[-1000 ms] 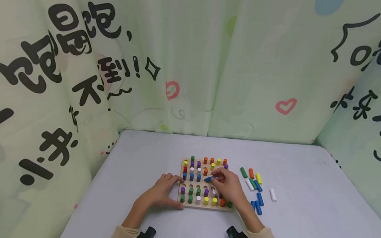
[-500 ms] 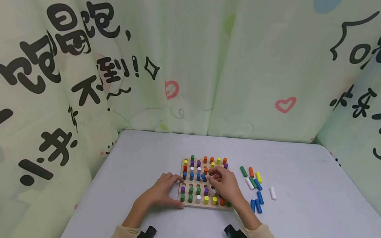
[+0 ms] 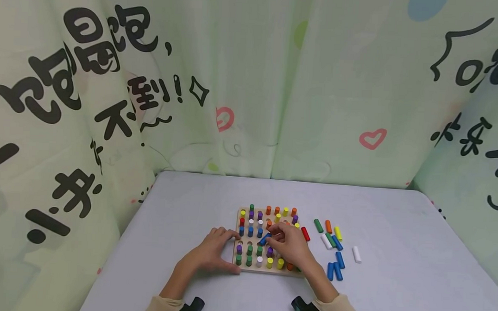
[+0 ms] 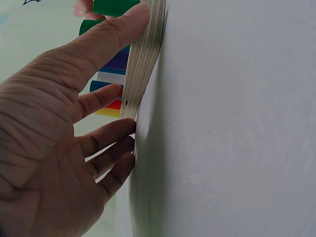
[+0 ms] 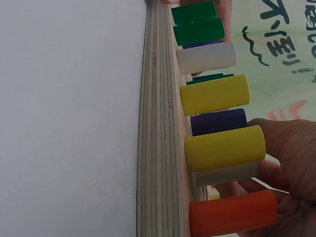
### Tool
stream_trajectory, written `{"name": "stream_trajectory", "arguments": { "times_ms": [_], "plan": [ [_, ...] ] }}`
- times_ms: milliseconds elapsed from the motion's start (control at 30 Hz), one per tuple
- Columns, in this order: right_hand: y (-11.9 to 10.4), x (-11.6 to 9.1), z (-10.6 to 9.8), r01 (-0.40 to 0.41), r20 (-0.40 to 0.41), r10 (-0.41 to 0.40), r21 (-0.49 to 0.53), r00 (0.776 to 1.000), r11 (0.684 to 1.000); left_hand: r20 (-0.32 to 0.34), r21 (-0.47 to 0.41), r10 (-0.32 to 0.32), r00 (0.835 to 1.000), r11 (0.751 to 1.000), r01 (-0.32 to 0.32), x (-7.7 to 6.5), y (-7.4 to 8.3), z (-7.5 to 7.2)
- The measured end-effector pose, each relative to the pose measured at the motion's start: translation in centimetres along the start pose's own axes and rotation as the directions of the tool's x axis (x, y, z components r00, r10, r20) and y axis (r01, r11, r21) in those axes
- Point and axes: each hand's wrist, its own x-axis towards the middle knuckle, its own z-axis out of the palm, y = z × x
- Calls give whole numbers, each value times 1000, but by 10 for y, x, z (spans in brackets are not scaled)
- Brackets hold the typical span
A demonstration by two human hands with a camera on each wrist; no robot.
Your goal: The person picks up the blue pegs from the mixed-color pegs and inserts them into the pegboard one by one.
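A wooden pegboard (image 3: 269,271) carries rows of coloured pegs. My left hand (image 3: 213,251) rests at its left side, thumb at the near corner and index finger at the left edge; the left wrist view shows the other fingers fairly straight beside the board (image 4: 143,59). With thumb and fingertips my right hand (image 3: 293,246) pinches a tilted blue peg (image 3: 264,239) over the board, just right of the standing blue pegs (image 3: 250,231). In the right wrist view, yellow pegs (image 5: 224,148) and an orange peg (image 5: 232,213) stand before my right hand (image 5: 301,163), hiding its fingertips.
Right of the board lie loose pegs: a red peg (image 3: 305,234) close to its edge, several blue pegs (image 3: 339,259), green, orange and yellow ones, and a white peg (image 3: 356,254) farther right. A printed curtain (image 3: 318,107) surrounds the white table (image 3: 393,282).
My right hand has shifted slightly left, and the blue peg has moved left and tilted more steeply. The red peg has come into sight beside the board. My left hand stays put.
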Motion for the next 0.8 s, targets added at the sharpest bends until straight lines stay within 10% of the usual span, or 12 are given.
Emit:
{"name": "stream_trajectory", "arguments": {
  "times_ms": [800],
  "plan": [
    [-25,12,10,-66,3,69,-248,998,966,5,0,0,1000,1000,0,-1,3,-2]
  ]
}}
